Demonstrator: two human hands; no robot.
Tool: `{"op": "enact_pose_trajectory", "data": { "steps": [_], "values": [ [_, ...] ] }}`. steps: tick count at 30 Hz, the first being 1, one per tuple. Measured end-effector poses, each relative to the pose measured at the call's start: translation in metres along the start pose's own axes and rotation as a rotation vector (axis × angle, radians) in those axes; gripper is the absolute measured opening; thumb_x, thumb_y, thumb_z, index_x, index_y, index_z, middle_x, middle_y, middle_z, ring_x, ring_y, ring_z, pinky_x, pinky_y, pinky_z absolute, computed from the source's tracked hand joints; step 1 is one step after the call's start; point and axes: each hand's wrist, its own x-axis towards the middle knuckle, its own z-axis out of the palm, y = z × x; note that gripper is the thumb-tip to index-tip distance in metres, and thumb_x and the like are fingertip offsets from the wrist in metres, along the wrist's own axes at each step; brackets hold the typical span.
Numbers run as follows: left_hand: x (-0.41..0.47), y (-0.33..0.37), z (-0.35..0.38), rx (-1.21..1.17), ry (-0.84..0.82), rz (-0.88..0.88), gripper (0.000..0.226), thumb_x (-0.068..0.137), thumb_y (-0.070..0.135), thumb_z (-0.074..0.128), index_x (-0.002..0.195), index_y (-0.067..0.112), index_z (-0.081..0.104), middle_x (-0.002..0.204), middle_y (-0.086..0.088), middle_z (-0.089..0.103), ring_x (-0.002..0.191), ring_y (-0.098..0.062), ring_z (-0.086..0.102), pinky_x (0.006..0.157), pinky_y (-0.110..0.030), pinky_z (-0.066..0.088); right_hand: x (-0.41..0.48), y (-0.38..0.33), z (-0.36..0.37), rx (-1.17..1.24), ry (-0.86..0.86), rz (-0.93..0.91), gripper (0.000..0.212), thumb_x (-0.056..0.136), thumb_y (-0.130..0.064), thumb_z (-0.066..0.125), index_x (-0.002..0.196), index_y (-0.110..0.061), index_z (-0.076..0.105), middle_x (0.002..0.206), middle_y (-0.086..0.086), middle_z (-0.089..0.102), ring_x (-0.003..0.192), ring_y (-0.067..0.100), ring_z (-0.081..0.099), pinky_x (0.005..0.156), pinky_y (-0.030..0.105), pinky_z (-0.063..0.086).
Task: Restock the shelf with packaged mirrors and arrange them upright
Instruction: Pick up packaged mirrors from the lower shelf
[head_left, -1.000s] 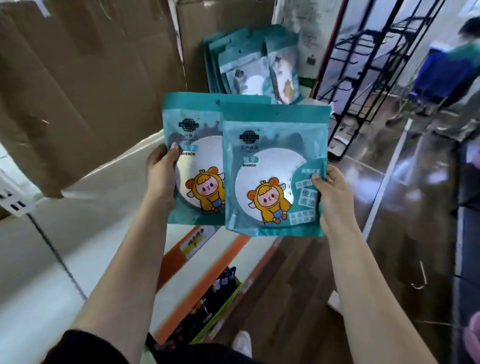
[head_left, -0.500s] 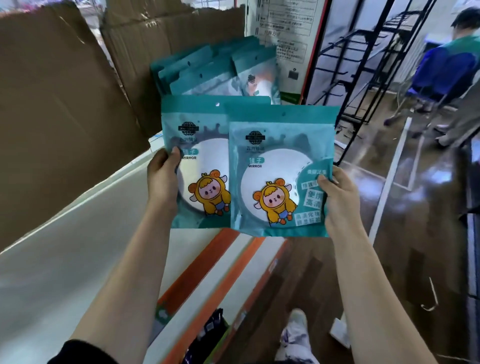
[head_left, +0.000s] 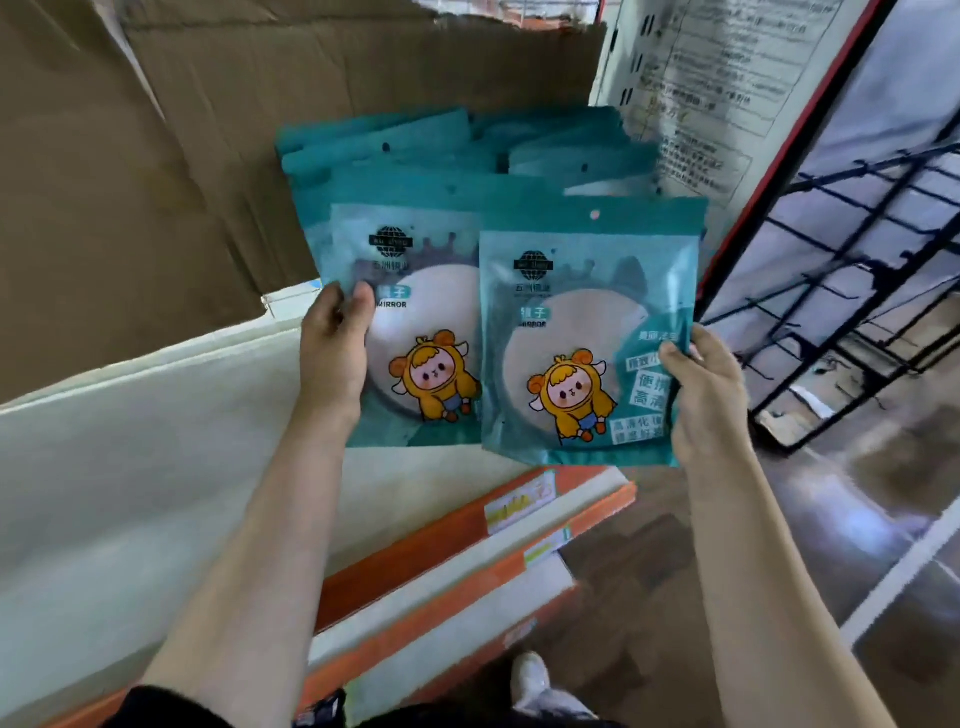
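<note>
My left grip (head_left: 332, 364) clamps the rear pack (head_left: 421, 270), my right grip (head_left: 711, 400) the front pack (head_left: 587, 312) — I'd seat both bottom-edge first, upright against the shelved row (head_left: 389, 150)

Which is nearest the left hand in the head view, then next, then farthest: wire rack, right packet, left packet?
1. Left packet, gripped by the left hand.
2. Right packet, just to its right, in the right hand.
3. Wire rack, far right, behind both.

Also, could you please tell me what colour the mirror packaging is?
The packaging is teal, with a yellow-hooded cartoon figure; the head view shows it best.
</note>
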Motion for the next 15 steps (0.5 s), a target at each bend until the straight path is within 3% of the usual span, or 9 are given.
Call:
{"op": "enact_pose_trajectory", "data": {
  "steps": [6, 10, 13, 15],
  "values": [
    [0.011, -0.021, 0.056, 0.123, 0.249, 0.122, 0.03, 0.079, 0.046, 0.055, 0.064, 0.026, 0.038, 0.057, 0.016, 0.043, 0.06, -0.003, 0.037, 0.059, -0.025, 0.028, 0.107, -0.007, -0.017, -0.064, -0.161, 0.012, 0.023, 0.094, 0.001, 0.047, 0.094, -0.019, 0.058, 0.085, 0.001, 0.066, 0.067, 0.01, 0.064, 0.062, 0.026, 0.055],
    [0.016, -0.03, 0.086, 0.288, 0.339, 0.187, 0.026, 0.091, 0.032, 0.049, 0.069, 0.023, 0.037, 0.06, 0.01, 0.037, 0.053, 0.005, 0.037, 0.053, -0.013, 0.028, 0.163, -0.008, -0.026, -0.062, -0.269, -0.005, 0.025, 0.094, 0.003, 0.044, 0.095, -0.019, 0.057, 0.082, -0.004, 0.068, 0.069, 0.007, 0.065, 0.064, 0.024, 0.055],
    [0.021, -0.034, 0.098, 0.37, 0.474, 0.216, 0.034, 0.095, 0.019, 0.051, 0.066, 0.025, 0.034, 0.056, 0.01, 0.037, 0.05, 0.004, 0.036, 0.05, -0.013, 0.027, 0.194, -0.006, -0.024, -0.06, -0.346, -0.025, 0.026, 0.094, 0.002, 0.045, 0.096, -0.02, 0.058, 0.079, -0.009, 0.07, 0.073, 0.011, 0.065, 0.069, 0.028, 0.056],
    [0.022, -0.036, 0.101, 0.396, 0.585, 0.274, 0.024, 0.094, 0.02, 0.052, 0.073, 0.019, 0.041, 0.062, 0.012, 0.042, 0.053, 0.006, 0.041, 0.054, -0.01, 0.03, 0.208, -0.001, -0.018, -0.066, -0.344, -0.02, 0.026, 0.092, 0.002, 0.046, 0.094, -0.021, 0.057, 0.081, -0.007, 0.069, 0.073, 0.012, 0.065, 0.071, 0.032, 0.054]
  ]
}}
